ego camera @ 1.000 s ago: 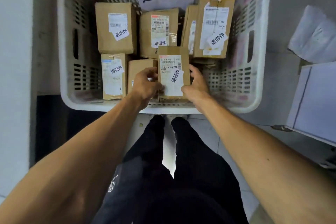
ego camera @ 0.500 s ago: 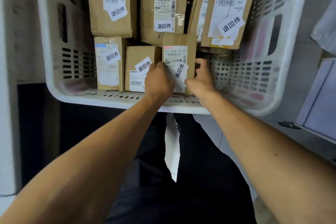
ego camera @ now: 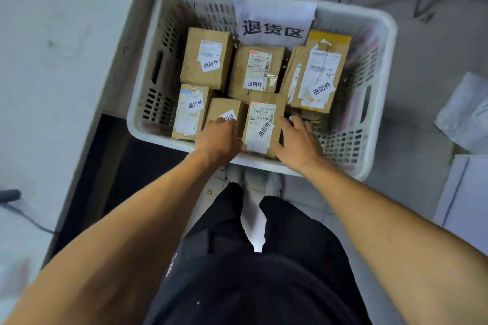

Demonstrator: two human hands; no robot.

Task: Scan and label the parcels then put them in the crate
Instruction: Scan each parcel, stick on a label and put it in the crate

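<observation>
With both arms reaching into the white crate (ego camera: 381,42), the labelled parcel (ego camera: 264,124) stands at its near wall among other boxes, left hand (ego camera: 220,137) loosely curled beside it, right hand (ego camera: 298,140) spread against its right side.

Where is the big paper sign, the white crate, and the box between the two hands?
paper sign (ego camera: 274,21), head view, on its white sheet above the writing.
white crate (ego camera: 383,24), head view, on its far right rim.
box (ego camera: 264,124), head view, on its top label.
</observation>
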